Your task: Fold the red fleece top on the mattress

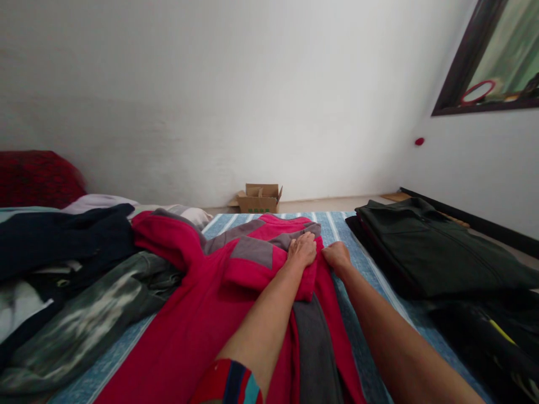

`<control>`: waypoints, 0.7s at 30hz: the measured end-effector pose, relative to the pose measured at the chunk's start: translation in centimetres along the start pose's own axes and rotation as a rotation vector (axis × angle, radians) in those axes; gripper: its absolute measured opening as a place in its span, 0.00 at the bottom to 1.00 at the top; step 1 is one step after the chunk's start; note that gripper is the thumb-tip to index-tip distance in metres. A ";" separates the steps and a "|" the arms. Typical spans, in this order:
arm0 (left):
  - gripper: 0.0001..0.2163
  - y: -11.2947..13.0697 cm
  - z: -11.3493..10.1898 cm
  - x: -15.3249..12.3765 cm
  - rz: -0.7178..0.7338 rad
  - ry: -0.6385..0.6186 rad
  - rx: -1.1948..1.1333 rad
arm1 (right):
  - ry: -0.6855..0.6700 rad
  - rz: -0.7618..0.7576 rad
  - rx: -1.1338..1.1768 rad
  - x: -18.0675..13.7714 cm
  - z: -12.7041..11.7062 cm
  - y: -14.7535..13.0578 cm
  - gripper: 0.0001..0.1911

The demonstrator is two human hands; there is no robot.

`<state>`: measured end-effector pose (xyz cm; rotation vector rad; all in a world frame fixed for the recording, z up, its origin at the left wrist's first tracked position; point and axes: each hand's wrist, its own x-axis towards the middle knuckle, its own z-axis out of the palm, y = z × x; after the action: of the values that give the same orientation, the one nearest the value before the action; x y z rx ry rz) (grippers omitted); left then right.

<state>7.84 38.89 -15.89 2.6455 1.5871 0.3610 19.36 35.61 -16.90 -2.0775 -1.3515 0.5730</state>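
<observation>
A pink and grey fleece jacket [185, 331] lies spread on a blue striped bed cover [379, 275]. One of its sleeves is folded inward across the body, while the other sticks out to the left. My left hand [303, 248] lies flat on the folded part near the shoulder, its fingers stretched forward. At the jacket's right edge my right hand [336, 255] is closed, with its fingers around the pink cloth there. The fingertips of that hand are hidden.
On the left is a loose heap of clothes with dark navy cloth [71, 235] and grey-green jeans [96, 308]. Folded dark garments [438, 247] are stacked at right. Beyond the bed, an open cardboard box [259, 199] stands by the wall.
</observation>
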 end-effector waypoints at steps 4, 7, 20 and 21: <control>0.14 0.5 -0.7 0.9 -0.040 -0.035 0.013 | 0.022 0.029 -0.029 -0.1 -0.3 0.0 0.09; 0.13 0.8 -1.1 1.6 -0.017 -0.040 0.029 | 0.027 0.017 -0.032 -0.2 -0.5 0.0 0.11; 0.13 0.0 0.5 3.0 0.035 -0.063 0.029 | 0.059 -0.002 -0.155 -1.4 -0.7 -0.2 0.13; 0.14 0.0 0.4 3.0 0.033 -0.069 0.027 | 0.061 0.001 -0.169 -1.6 -0.8 -0.4 0.13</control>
<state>9.30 41.49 -15.77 2.6761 1.5407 0.2483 18.99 34.09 -16.05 -2.2110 -1.4062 0.4035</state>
